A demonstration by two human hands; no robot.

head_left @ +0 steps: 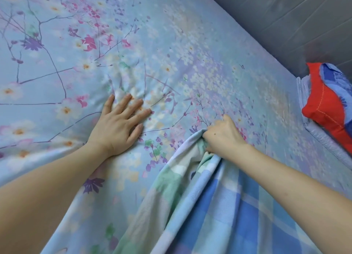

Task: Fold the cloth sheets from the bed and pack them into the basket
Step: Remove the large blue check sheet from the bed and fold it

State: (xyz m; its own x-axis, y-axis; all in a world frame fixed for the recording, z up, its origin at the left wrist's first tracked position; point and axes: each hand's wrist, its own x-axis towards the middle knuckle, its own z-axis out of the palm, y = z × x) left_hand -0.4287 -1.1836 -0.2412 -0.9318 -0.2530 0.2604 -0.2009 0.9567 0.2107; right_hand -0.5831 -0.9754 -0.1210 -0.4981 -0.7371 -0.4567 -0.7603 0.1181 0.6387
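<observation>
While left hand [116, 126] flattens floral sheet [171, 44], right hand [222, 137] bunches checked sheet [209, 206].

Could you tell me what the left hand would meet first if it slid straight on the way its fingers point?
Probably nothing but more floral sheet: the left hand lies flat on it, fingers pointing up and right toward the far edge by the wall. Depth is unclear.

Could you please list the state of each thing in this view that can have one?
left hand: flat, fingers spread, pressing on the floral sheet
right hand: gripping a bunch of the checked sheet
floral sheet: spread out
checked sheet: bunched, partly lifted
red and blue pillow: lying on folded cloth
</observation>
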